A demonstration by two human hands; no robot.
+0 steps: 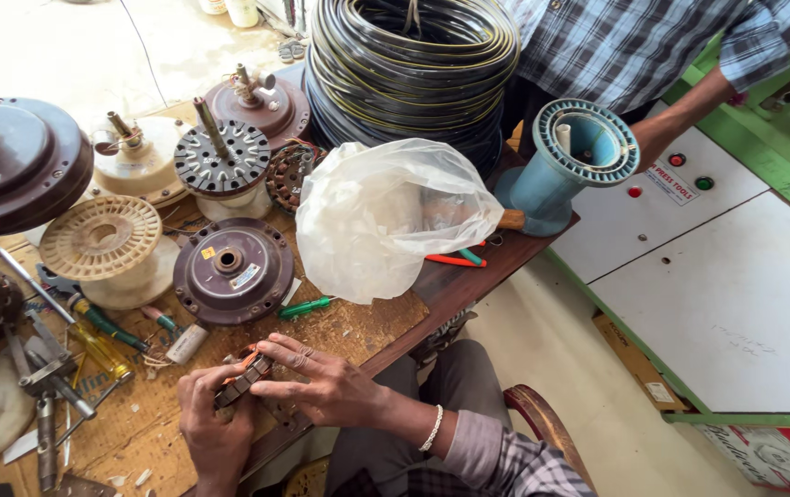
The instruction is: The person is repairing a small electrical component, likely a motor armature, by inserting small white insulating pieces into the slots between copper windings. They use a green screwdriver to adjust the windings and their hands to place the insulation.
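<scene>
At lower centre, both hands' fingers [271, 354] clamp a small wound stator [240, 379] (orange leads showing), whose thin wires could snap if tugged.

Two hands work at the near edge of the desk [372, 336]: the left hand [215, 428] and the right hand [326, 382], sharing one small stator core [243, 377]. A third hand [653, 138] belongs to a person standing opposite. I count three brown fan motor housings [232, 269], two cream empty spools [105, 239], one blue spool [570, 156], one coil of black cable [413, 55], one clear plastic bag [386, 216], two green-handled screwdrivers [305, 306], and three round buttons [677, 159] on the white cabinet.
</scene>
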